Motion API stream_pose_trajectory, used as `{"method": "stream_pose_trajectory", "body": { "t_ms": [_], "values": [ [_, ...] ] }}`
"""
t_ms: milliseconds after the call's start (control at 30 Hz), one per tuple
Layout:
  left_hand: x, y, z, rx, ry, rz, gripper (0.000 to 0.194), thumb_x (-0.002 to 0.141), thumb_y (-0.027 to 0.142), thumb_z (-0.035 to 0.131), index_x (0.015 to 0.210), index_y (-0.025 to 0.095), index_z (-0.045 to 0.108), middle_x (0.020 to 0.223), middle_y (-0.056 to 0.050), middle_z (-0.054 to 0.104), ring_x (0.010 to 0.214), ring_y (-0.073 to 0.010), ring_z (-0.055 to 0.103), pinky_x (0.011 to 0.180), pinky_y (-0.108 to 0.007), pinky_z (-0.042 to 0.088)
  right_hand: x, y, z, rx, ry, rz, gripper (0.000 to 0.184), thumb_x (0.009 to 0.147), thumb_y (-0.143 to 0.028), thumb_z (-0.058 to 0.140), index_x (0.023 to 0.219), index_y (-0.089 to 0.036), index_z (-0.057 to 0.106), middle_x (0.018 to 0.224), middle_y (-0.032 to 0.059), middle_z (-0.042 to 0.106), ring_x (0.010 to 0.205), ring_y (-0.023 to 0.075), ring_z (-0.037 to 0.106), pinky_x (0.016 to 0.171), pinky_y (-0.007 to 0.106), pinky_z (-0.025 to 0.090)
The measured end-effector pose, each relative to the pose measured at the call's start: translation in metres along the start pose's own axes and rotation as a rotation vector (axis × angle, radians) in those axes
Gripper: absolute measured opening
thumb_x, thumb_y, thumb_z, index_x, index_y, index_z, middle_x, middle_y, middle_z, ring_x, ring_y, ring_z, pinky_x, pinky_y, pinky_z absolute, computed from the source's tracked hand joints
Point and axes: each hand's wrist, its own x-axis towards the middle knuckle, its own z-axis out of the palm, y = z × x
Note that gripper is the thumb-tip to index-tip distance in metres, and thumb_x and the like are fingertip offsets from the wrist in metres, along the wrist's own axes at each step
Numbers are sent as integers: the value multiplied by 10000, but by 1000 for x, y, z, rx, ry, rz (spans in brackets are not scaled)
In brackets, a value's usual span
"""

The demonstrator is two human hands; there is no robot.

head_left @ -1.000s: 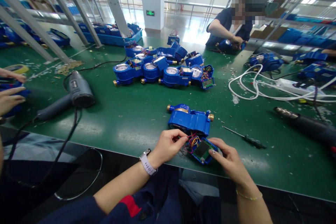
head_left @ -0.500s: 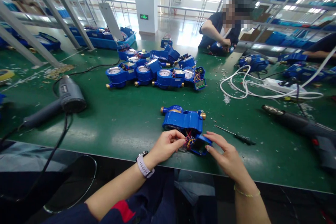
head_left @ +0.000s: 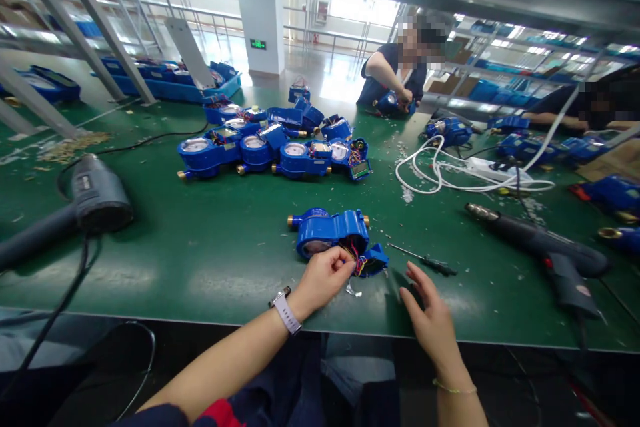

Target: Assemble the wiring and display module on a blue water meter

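A blue water meter (head_left: 327,232) with brass ends lies on the green table (head_left: 225,247) just ahead of me. Coloured wires (head_left: 356,260) run from it to a small blue display cover (head_left: 375,261) at its right. My left hand (head_left: 323,278), with a watch on the wrist, has its fingers pinched at those wires, touching the meter's near side. My right hand (head_left: 429,310) hovers a little right of the cover, fingers apart and empty, with a thin bracelet on the wrist.
A small screwdriver (head_left: 425,260) lies right of the meter. Heat guns rest at the left (head_left: 85,200) and right (head_left: 540,247). Several blue meters (head_left: 270,147) are heaped further back, beside white cable (head_left: 450,173). Other people work at the far side.
My right hand has let go of the display cover and drawn back to the right. The cover now lies against the meter. The view has tilted up and shifted.
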Motion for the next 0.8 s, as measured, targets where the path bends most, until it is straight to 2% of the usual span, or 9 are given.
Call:
{"method": "stream_pose_trajectory", "body": {
  "t_ms": [67,167,267,400,500,600,667,733,800],
  "values": [
    [2,-3,0,-7,8,3,221,837,343,565,777,135,610,570,48,482,523,-87,393,512,-205,285,-7,13,-21,18,111,73,521,885,-460,590,1326,-192,522,1332,145,546,1199,282,541,1033,526,419],
    [2,-5,-1,-23,12,10,251,826,366,572,758,127,604,546,57,447,505,-81,357,500,-203,255,-5,36,-65,30,311,154,547,864,-506,610,1278,-155,541,1285,164,576,1167,293,568,1015,509,443],
    [1,-3,-1,-38,10,33,274,818,386,576,733,127,597,524,69,403,485,-73,317,486,-200,230,11,62,-113,15,502,209,556,855,-489,636,1260,-120,538,1259,169,584,1159,289,571,1029,503,430],
    [-4,-6,-2,-67,34,44,299,818,420,576,732,134,588,568,44,459,497,-76,352,490,-198,260,43,97,-176,-83,663,344,393,907,-370,645,1213,-137,567,1244,122,580,1140,274,565,987,516,445],
    [-9,-11,-4,-64,44,6,305,817,435,591,748,138,605,587,31,485,509,-83,376,497,-201,274,66,117,-218,-215,677,494,326,883,-341,687,1135,-150,608,1190,95,593,1135,275,548,1000,524,411],
    [-14,-14,-7,-46,47,-35,317,815,447,600,737,140,619,580,25,492,507,-87,378,494,-208,267,88,132,-252,-303,591,628,188,881,-364,690,966,-202,648,1082,70,623,1060,233,576,950,428,451],
    [-15,-13,-9,-43,61,-46,317,808,443,608,728,137,628,593,14,515,523,-93,401,506,-212,285,103,140,-268,-343,546,672,156,879,-361,693,856,-215,644,975,58,634,986,211,598,884,378,479],
    [-16,-10,-10,-50,79,-53,312,796,436,618,715,136,633,596,8,526,532,-96,413,513,-214,295,119,145,-276,-368,525,648,186,870,-361,702,779,-214,631,858,46,629,891,193,615,814,350,499],
    [-17,-8,-12,-61,91,-76,307,784,433,626,707,136,633,583,11,517,526,-95,406,509,-215,290,132,146,-277,-364,522,515,219,854,-387,715,759,-210,629,763,31,616,782,181,622,733,333,518]
  ]
}}
